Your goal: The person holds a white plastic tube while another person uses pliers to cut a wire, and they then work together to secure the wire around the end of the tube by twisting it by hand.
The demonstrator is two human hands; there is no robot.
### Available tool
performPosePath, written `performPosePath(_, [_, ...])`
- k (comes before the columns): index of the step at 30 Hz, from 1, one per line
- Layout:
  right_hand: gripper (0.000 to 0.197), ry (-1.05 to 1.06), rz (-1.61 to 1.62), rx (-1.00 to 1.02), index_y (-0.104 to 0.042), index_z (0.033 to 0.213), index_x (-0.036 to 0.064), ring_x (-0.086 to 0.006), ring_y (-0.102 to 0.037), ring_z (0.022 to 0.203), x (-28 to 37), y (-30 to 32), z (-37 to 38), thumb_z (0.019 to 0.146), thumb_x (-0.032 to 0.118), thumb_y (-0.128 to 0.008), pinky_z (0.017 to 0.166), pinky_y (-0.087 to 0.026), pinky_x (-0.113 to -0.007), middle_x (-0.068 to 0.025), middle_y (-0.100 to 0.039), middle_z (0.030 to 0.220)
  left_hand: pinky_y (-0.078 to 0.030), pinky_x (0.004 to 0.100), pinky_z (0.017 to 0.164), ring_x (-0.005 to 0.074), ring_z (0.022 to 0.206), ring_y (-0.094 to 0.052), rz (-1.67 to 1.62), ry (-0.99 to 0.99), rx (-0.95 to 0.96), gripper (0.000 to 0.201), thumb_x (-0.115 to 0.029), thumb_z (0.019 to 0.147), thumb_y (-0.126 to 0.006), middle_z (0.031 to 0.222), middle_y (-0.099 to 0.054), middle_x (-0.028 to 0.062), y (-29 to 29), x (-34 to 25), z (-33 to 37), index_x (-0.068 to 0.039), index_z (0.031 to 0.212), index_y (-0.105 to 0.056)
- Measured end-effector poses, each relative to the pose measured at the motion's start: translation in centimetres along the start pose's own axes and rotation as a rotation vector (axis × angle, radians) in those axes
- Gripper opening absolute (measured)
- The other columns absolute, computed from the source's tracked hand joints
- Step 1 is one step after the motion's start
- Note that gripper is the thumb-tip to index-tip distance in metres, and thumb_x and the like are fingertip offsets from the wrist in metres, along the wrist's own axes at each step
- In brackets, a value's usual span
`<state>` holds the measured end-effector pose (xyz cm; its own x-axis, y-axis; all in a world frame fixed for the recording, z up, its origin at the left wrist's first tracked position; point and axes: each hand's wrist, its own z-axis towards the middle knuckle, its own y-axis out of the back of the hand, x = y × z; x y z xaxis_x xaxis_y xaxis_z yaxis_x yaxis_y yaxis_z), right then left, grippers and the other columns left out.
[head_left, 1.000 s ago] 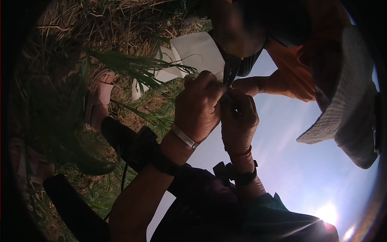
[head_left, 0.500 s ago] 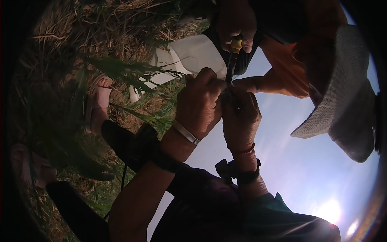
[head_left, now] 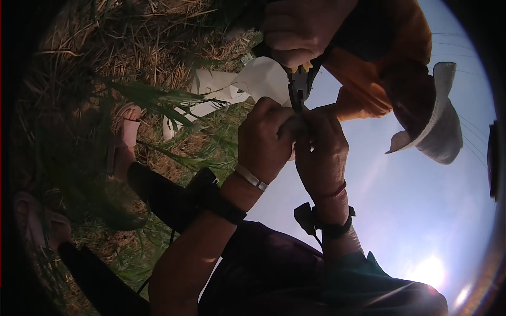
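My left hand (head_left: 263,141), with a silver bracelet at its wrist, is closed, its fingers pinched together. Against it sits my right hand (head_left: 322,150), closed too, thumb and fingertips meeting those of the left. Whatever they pinch is too small and dark to make out. Dark-jawed pliers (head_left: 299,88) with yellow on the handles point down between my fingertips, their tip touching or very near what I pinch. Another person's hand (head_left: 300,29) grips the pliers from above.
The other person wears orange sleeves (head_left: 363,92) and a pale brimmed hat (head_left: 445,116). White sheets (head_left: 216,84) lie on dry straw and grass (head_left: 126,47) at the left. Green blades (head_left: 153,100) stand near my pink sandals (head_left: 126,131). Dark straps circle both my wrists.
The other person's hand with the pliers has come nearer, and the pliers show larger over my fingers. The hat has shifted left and tilted. My hands stay pinched together, moved slightly right.
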<state>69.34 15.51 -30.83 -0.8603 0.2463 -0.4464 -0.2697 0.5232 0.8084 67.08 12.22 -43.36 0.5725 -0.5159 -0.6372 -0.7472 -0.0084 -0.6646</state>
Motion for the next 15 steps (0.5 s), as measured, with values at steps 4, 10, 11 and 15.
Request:
performPosePath(4, [0.033,0.023,-0.055,0.045,-0.066,0.117,0.0018,-0.0331,-0.069,0.086,0.6,0.6,-0.5,0.084,-0.004,-0.063,0.069,-0.059,-0.040,-0.0149,-0.063,0.099,-0.055,0.0360,0.065,0.0260,0.075,-0.070,-0.129,0.099,-0.065,0.015,0.001,0.079,-0.072,0.088,-0.066,0.0103,0.1,-0.6,-1.3,-0.003,0.094,-0.074])
performPosePath(10, [0.032,0.016,0.008,0.017,-0.066,0.117,0.0010,-0.0303,-0.069,0.085,0.3,1.7,-0.4,0.085,-0.004,-0.063,0.068,-0.060,-0.037,-0.0156,-0.063,0.099,-0.054,0.0351,0.065,0.0234,0.076,-0.068,-0.019,0.030,-0.052,0.016,0.002,0.079,-0.072,0.088,-0.065,0.0099,-0.4,-2.0,-1.0,-0.003,0.094,-0.074])
performPosePath(11, [0.032,0.016,0.006,0.015,-0.066,0.117,0.0010,-0.0303,-0.069,0.085,0.1,1.8,-0.5,0.085,-0.004,-0.063,0.068,-0.060,-0.037,-0.0156,-0.063,0.099,-0.054,0.0351,0.065,0.0234,0.076,-0.068,-0.021,0.028,-0.052,0.016,0.002,0.079,-0.072,0.088,-0.065,0.0099,-0.5,-2.0,-1.1,-0.003,0.094,-0.074])
performPosePath(15, [0.032,0.050,0.025,0.048,-0.066,0.118,0.0002,-0.0286,-0.069,0.084,-0.6,0.9,-0.7,0.086,-0.004,-0.064,0.068,-0.061,-0.035,-0.0163,-0.064,0.100,-0.054,0.0349,0.066,0.0239,0.076,-0.068,-0.065,0.079,-0.075,0.017,0.001,0.078,-0.072,0.087,-0.066,0.0091,-0.5,-1.0,-1.8,-0.004,0.094,-0.074])
